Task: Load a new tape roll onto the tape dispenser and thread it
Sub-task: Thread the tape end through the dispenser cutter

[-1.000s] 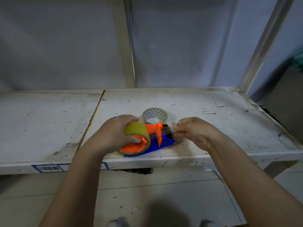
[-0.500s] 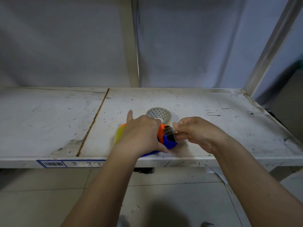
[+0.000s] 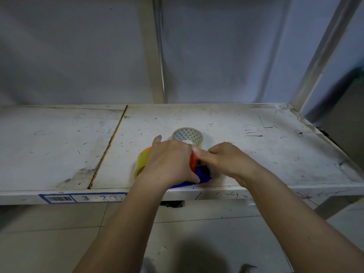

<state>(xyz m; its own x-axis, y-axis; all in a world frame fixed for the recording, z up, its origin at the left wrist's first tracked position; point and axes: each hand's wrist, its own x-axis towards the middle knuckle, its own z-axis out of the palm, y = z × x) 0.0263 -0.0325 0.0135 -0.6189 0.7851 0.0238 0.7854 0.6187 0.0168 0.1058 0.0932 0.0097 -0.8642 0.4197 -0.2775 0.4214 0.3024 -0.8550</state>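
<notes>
The blue and orange tape dispenser point(image 3: 201, 174) lies near the front edge of the white shelf point(image 3: 256, 146). A yellowish tape roll point(image 3: 141, 161) sits on its left end. My left hand point(image 3: 169, 162) lies over the dispenser and roll, pressing down, so most of both is hidden. My right hand point(image 3: 222, 160) pinches at the dispenser's front end by the orange part; the tape end itself is too small to make out. A second, clear tape roll point(image 3: 188, 135) lies flat just behind the hands.
A seam point(image 3: 110, 142) splits the shelf surface left of the dispenser. A barcode label point(image 3: 82, 198) marked 3-2 sits on the front edge. Upright posts point(image 3: 151, 56) stand behind, and tiled floor lies below.
My left hand shifted from gripping the roll's side to lying over the top of the dispenser. My right hand moved left, closer to the dispenser's front end.
</notes>
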